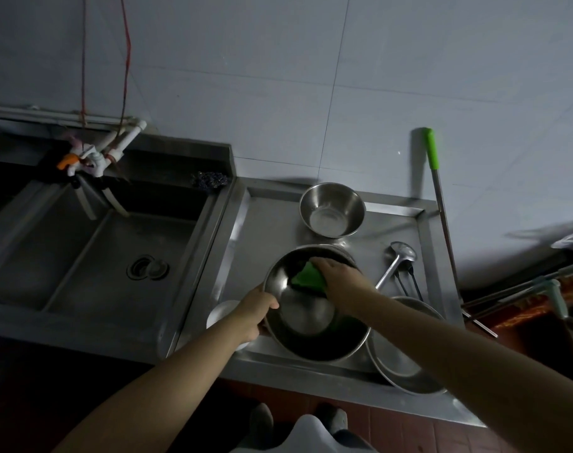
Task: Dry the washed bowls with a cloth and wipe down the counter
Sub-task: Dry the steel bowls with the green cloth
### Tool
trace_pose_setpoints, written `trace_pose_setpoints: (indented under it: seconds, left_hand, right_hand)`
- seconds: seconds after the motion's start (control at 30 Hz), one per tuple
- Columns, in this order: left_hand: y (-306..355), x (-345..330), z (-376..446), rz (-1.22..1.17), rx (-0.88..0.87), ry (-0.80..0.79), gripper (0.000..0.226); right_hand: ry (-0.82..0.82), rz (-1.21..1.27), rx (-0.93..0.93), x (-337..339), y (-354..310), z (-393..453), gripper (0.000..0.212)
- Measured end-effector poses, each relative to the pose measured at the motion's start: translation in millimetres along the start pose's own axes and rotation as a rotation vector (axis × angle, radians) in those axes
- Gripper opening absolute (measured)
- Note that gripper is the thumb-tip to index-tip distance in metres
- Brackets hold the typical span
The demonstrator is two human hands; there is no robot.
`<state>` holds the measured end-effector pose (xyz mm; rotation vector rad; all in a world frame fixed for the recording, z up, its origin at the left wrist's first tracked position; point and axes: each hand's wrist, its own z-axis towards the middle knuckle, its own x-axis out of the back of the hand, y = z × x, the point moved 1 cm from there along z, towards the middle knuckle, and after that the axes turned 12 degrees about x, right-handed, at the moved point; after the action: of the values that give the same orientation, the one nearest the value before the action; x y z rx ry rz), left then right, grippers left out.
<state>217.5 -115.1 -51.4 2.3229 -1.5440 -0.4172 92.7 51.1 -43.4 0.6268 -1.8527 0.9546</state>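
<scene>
Dim light, steel counter (272, 217) with raised edges, right of a double sink (82, 256).

Left hand (252, 317): forearm comes in from the near left, fingers curled over the left rim of the large steel bowl (314, 335), thumb on the inside. Grips the rim; the bowl sits tilted, its opening turned up toward the camera, near edge over the counter's front lip.

Right hand (339, 279): forearm crosses in from the near right, wrist bent down into the bowl. Fingers closed over a green cloth (308, 276), pressing it against the bowl's far inner wall. A green reflection shows lower in the bowl.

Second steel bowl (332, 209), smaller, upright at the far side of the counter, apart from the held one. A third, shallower steel bowl (406, 348) lies just right of the held bowl, partly under the right forearm.

Ladle (394, 263) lies right of the held bowl, cup toward the far side. Small white dish (221, 313) at the left, partly hidden by the left hand.

Green-tipped pole (437, 197) leans on the tiled wall at the right. Taps (92, 158) over the sink.
</scene>
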Motion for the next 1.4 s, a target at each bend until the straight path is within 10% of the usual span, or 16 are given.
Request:
trace_pose_setpoints:
  seconds: [0.17,0.43,0.57,0.7,1.03,1.27,1.33,1.4]
  left_hand:
    - [0.6,-7.5,2.7,-0.05,-0.047,-0.052,0.051]
    - [-4.5,-12.4,-6.9,-0.001,-0.06,-0.06,0.065]
    - [-3.4,-6.1,-4.8,0.025,-0.098,-0.024,0.068]
    - [-4.0,-6.7,-3.1,-0.091,-0.152,0.06,0.039]
    - [6.7,0.7,-4.3,-0.296,0.015,0.052,0.048]
    - [38.0,3.8,-3.1,-0.055,0.069,0.025,0.061]
    - [43.1,9.2,1.2,0.283,-0.125,0.137,0.09]
    - [48.1,15.1,6.9,0.816,-0.561,0.294,0.067]
  right_hand:
    - [-0.306,-0.132,0.061,-71.7,-5.4,-5.6,0.086]
    - [-0.223,-0.128,0.298,-89.3,-9.2,9.6,0.072]
    - [-0.094,-0.119,0.115,-90.3,6.0,17.1,0.066]
    - [-0.187,-0.117,-0.058,-80.1,2.3,17.6,0.063]
    - [-0.359,0.063,0.175,-43.5,-35.7,-14.9,0.044]
    - [-0.169,-0.279,0.308,-7.1,-26.4,-23.0,0.031]
    - [-0.189,-0.289,0.315,7.6,-22.6,-23.2,0.031]
    - [-0.251,-0.279,0.295,19.1,-19.5,-22.2,0.033]
